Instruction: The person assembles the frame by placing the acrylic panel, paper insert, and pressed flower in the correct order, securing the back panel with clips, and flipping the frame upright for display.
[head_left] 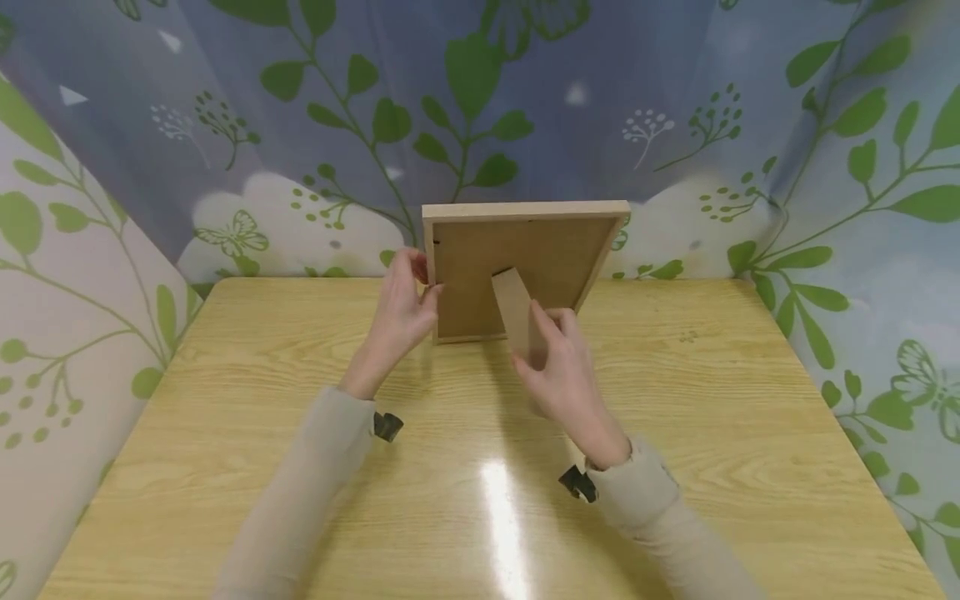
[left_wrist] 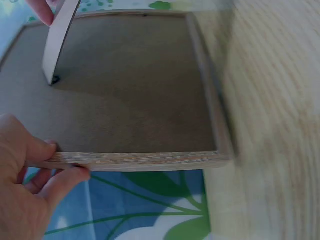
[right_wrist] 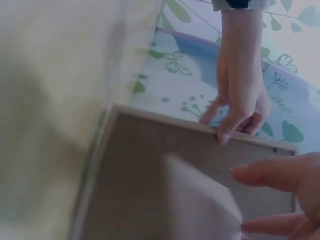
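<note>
A wooden picture frame (head_left: 465, 287) stands on its lower edge near the back of the table, its brown backing facing me. From the backing a flat easel leg (head_left: 512, 302) sticks out toward me. My left hand (head_left: 397, 315) grips the frame's left side, thumb on the back face and fingers around the outer edge, as the left wrist view also shows. With thumb and fingers, my right hand (head_left: 566, 375) holds the free end of the easel leg. In the right wrist view the leg (right_wrist: 200, 200) is blurred beside the thumb and finger. The frame's front is hidden.
The light wood-grain table (head_left: 675, 400) extends around the frame, with a bright reflection (head_left: 504, 517) near the front. A curtain (head_left: 585, 108) with leaves and butterflies hangs right behind the frame and along both sides. A small black clip (head_left: 388, 427) sits by the left cuff.
</note>
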